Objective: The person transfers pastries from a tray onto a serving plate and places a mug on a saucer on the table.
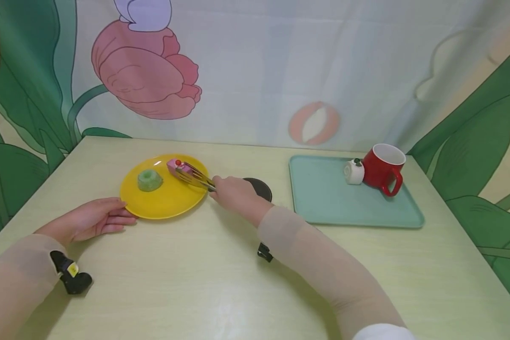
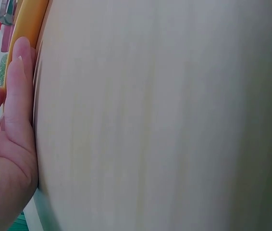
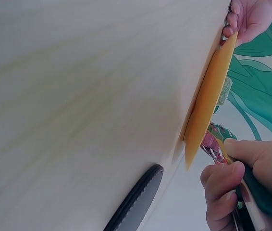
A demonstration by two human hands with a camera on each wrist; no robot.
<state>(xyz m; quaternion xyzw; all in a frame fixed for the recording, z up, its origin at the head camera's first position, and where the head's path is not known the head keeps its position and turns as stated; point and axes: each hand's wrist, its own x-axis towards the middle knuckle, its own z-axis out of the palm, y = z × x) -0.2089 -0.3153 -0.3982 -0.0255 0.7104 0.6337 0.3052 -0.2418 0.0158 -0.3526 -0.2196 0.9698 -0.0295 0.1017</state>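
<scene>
My right hand (image 1: 239, 196) grips a pair of metal tongs (image 1: 198, 181), their slotted ends on either side of a pink piece of cake (image 1: 173, 166) with a red berry on top. In the right wrist view the tongs' green handle (image 3: 259, 195) shows within the fingers. The cake is over the far right part of a yellow plate (image 1: 159, 208). A green ring-shaped cake (image 1: 149, 180) sits left of it on the plate. At the plate's near left rim, my left hand (image 1: 97, 218) pinches the edge, thumb above and fingers below.
A light green tray (image 1: 323, 203) lies on the right of the table. On it stand a red mug (image 1: 376, 170) and a white roll cake (image 1: 354, 173) with a dark topping. Behind my right hand is a black round object (image 1: 261, 188), partly hidden. A patterned curtain (image 1: 246, 71) hangs at the back.
</scene>
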